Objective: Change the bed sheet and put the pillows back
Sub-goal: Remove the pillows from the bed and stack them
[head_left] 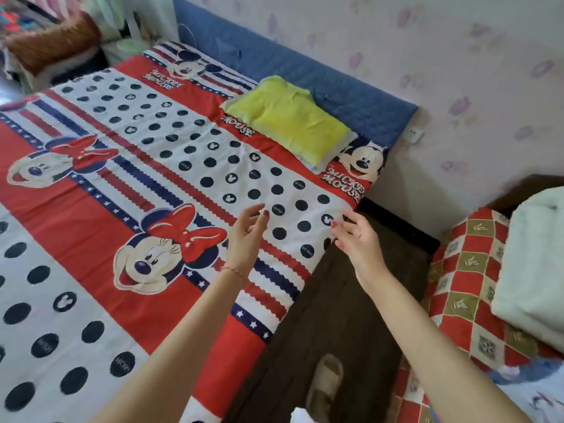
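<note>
Nearby, yellow pillow (293,123) against headboard (305,71), folded quilts (476,285)

Both forearms are bare, no sleeves in view. Red polish on the nails of the left hand (248,232) and right hand (357,236). A thin reddish bracelet (233,271) circles the left wrist.

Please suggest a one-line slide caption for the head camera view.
Both hands, left and right, reach open over the cartoon-print bed sheet, one yellow pillow by the blue headboard.
</note>
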